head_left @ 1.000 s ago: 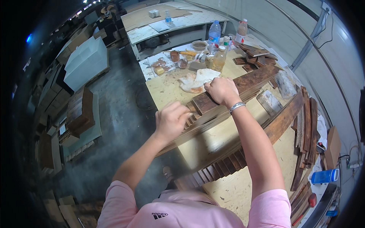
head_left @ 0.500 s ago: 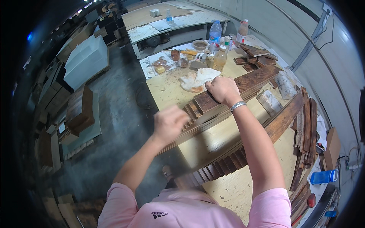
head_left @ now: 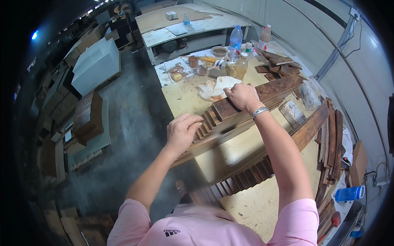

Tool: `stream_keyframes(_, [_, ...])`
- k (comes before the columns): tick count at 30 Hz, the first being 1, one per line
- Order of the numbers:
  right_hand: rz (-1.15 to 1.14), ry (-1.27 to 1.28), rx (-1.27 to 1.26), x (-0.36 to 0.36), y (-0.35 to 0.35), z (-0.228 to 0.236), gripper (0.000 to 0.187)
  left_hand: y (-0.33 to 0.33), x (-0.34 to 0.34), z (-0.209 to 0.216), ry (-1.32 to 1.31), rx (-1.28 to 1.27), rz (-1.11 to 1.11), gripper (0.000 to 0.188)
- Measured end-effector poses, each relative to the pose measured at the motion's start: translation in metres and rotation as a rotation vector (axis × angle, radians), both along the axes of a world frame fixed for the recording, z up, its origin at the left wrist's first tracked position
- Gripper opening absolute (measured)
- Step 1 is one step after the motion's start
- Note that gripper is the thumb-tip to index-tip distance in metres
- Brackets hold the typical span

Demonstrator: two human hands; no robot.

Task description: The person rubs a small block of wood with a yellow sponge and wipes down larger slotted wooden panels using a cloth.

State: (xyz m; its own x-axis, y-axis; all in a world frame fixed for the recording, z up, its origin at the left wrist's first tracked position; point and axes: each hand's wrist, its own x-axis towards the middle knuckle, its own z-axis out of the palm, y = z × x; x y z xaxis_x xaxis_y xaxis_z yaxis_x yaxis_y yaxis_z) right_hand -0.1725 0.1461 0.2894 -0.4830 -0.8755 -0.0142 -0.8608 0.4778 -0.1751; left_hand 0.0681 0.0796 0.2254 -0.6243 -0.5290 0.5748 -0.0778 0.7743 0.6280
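Note:
A stack of long wooden planks (head_left: 279,87) with a dark brown, stained top face lies slantwise over the workbench. Their left ends are staggered like steps (head_left: 208,119). My right hand (head_left: 243,97), a metal band at its wrist, presses on the top plank near its left end, fingers curled over the far edge. Beside the stepped ends is my left hand (head_left: 183,130), its thumb and fingers pinched together. Whatever they hold, if anything, is hidden. A stained white cloth (head_left: 219,87) lies just beyond the planks.
Nearer me, a second staggered row of dark planks (head_left: 246,178) crosses the bench. Bottles (head_left: 241,65), a bowl (head_left: 219,51) and jars stand at the back. Loose boards (head_left: 283,63) are piled behind; more strips (head_left: 330,139) and a blue jug (head_left: 349,193) are at right.
My left hand, blurred by motion before, now shows sharply beside the stepped ends, slightly right of where it was. My right hand stays on the top plank. The whole view has shifted slightly.

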Motion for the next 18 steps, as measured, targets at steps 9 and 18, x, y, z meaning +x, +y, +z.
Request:
stream_keyframes(9, [0.046, -0.063, 0.046, 0.021, -0.003, 0.006, 0.063, 0.002, -0.010, -0.002, 0.041, -0.173, 0.026, 0.008])
stream_keyframes(18, [0.051, -0.060, 0.017, 0.025, -0.002, 0.009, 0.057, -0.016, -0.019, -0.004, 0.014, -0.251, 0.099, 0.009])
